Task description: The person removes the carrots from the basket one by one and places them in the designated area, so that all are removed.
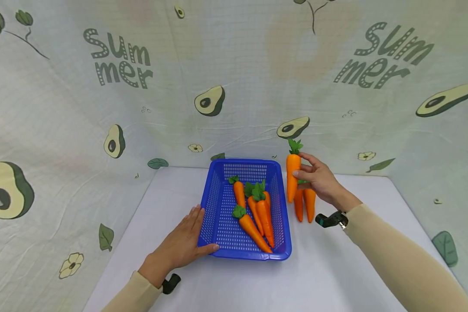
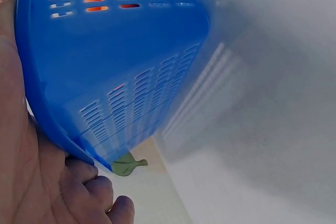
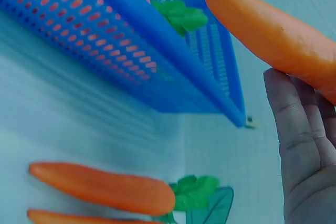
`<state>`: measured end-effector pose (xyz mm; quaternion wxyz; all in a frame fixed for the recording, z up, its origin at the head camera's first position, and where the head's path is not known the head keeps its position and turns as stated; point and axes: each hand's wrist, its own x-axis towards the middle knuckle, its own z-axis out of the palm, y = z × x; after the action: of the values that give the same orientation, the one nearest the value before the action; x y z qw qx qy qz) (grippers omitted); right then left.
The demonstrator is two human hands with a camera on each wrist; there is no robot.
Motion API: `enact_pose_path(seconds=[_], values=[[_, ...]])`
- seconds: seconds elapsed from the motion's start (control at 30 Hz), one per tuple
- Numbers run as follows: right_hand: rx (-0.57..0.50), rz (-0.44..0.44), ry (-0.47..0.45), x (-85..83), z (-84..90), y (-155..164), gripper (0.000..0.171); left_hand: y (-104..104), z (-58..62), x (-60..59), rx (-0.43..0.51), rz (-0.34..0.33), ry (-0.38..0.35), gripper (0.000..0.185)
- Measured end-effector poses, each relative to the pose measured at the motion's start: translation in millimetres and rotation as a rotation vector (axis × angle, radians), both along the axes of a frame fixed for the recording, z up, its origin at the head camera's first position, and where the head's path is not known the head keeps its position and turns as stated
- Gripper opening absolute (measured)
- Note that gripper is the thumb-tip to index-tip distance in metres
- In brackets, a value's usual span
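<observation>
Right hand [image 1: 320,180] is pinching a carrot [image 1: 291,167] between fingers; left hand [image 1: 182,240], fingers extended, is touching the basket [image 1: 253,256].

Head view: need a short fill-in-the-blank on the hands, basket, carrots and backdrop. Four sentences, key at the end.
1. The left hand touches a basket whose color is ____.
2. The right hand holds a carrot whose leafy end points ____ in the head view.
3. On the table, to the right of the basket, lie ____ loose carrots.
4. The cloth behind the table shows the word ____ printed twice.

Missing words: blue; up; two; summer.
</observation>
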<state>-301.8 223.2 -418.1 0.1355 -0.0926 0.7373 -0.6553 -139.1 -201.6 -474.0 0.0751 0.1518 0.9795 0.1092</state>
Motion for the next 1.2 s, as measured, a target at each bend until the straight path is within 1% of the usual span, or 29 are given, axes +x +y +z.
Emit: enact_pose_path(seconds=[0.1, 0.3, 0.57, 0.8, 1.07, 1.2], values=[[0.014, -0.021, 0.002, -0.1, 0.2, 10.4, 0.081, 0.0, 0.0, 0.2, -0.003, -0.003, 0.006, 0.122], [0.100, -0.053, 0.004, -0.5, -4.8, 34.4, 0.084, 0.3, -0.7, 0.4, 0.004, 0.003, 0.002, 0.123], [0.185, -0.083, 0.016, -2.1, -16.8, 67.9, 0.087, 0.9, -1.2, 0.6, 0.006, 0.011, 0.005, 0.122], [0.240, -0.116, 0.005, -2.4, -28.8, 84.4, 0.088, 0.7, -0.3, 0.7, 0.008, 0.010, 0.002, 0.122], [0.272, -0.122, -0.038, -1.5, -46.0, 99.2, 0.088, 1.5, 0.3, 0.4, 0.006, 0.009, 0.003, 0.123], [0.288, -0.134, -0.087, -1.2, -58.3, 104.2, 0.089, 2.0, 0.2, 0.3, 0.008, 0.012, 0.005, 0.123]])
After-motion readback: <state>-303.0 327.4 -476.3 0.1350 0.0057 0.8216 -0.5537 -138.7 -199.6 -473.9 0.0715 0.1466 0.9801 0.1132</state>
